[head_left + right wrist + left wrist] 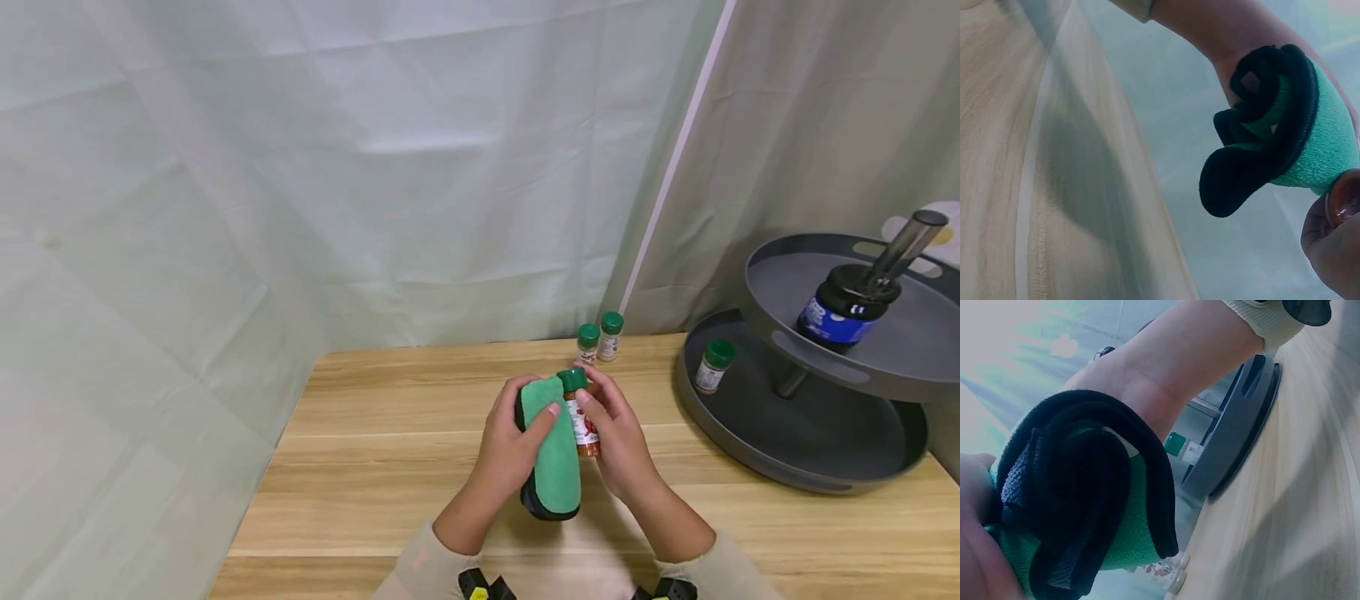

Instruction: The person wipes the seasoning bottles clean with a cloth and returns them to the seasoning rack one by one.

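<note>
Pale curtains back the wooden tabletop (375,467). Left of the gray tray (750,450), our left hand (510,450) grips a soft green cloth (555,450) against the light, smooth spice jar (581,417), which our right hand (618,442) clasps round its middle.

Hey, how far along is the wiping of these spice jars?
Possibly done: one green-capped jar stands on the rack's lower tray, though nothing shows it was wiped. In hand: the left hand holds a green cloth against the red-labelled jar that the right hand grips. Likely left: two jars at the table's back edge.
</note>
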The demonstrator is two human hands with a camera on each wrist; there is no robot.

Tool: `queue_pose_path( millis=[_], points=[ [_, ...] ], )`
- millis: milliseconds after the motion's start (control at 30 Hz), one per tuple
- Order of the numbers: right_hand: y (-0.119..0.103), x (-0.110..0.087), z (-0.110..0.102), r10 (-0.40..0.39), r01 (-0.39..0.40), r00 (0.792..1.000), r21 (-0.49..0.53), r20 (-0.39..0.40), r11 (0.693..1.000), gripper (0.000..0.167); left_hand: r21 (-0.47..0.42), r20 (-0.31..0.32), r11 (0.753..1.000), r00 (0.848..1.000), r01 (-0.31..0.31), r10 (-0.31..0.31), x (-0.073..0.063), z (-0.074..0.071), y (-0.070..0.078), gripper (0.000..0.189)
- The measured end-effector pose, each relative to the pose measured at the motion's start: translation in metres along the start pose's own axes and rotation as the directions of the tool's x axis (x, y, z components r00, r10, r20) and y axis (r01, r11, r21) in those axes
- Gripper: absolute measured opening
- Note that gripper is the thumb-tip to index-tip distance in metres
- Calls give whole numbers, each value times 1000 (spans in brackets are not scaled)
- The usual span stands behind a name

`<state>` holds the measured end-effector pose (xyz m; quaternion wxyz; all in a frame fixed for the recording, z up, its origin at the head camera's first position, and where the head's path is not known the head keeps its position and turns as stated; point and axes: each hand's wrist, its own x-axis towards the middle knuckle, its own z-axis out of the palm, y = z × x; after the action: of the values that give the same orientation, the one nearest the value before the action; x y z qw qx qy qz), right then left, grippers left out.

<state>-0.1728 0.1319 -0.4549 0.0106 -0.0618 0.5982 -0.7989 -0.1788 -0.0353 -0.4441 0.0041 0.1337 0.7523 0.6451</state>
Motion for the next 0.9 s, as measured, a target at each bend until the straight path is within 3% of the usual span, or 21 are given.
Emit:
queue_pose_path(
  millis=[233, 567, 900],
  points=[
    [-1, -2, 0, 0, -2, 999, 61, 33, 998, 43, -6, 15, 1000, 1000, -1, 1, 0, 0, 1, 40],
    [-6, -4, -4, -23, 29, 995, 57, -102, 998, 50, 116, 138, 993, 990, -20, 4, -6, 6, 2, 39],
    [-11, 2, -11, -45, 61, 979, 76, -197, 995, 38, 209, 215, 976, 977, -63, 17, -11, 13, 1, 38]
  ],
)
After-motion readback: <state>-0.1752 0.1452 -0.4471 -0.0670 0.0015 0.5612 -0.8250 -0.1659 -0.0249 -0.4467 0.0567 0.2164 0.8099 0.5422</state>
